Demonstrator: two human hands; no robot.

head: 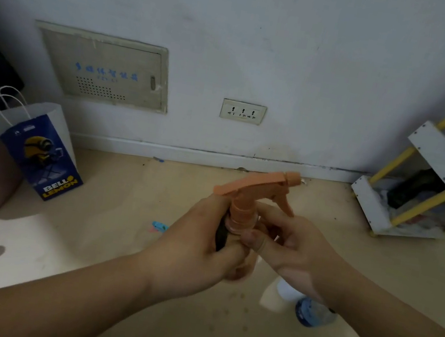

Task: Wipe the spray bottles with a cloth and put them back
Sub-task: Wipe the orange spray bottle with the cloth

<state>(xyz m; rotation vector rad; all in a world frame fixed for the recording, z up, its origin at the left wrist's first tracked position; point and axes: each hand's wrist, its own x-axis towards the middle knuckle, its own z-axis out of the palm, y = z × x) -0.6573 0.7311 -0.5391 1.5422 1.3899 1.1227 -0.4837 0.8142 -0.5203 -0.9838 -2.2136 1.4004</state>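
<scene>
Spray bottle (253,186) sits gripped by left hand (198,240) and right hand (293,246), body hidden.

Left hand (201,240) grips an orange-topped spray bottle (252,190) held upright; right hand (290,246) pinches its neck, above the floor (121,210)

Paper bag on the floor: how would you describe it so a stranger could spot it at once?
Find the beige wall panel with blue lettering on the white wall. Below its left end, on the tan floor, stands the paper bag. It is white with looped cord handles, and its blue front shows a yellow cartoon figure above the words BELL LEMON.
</scene>
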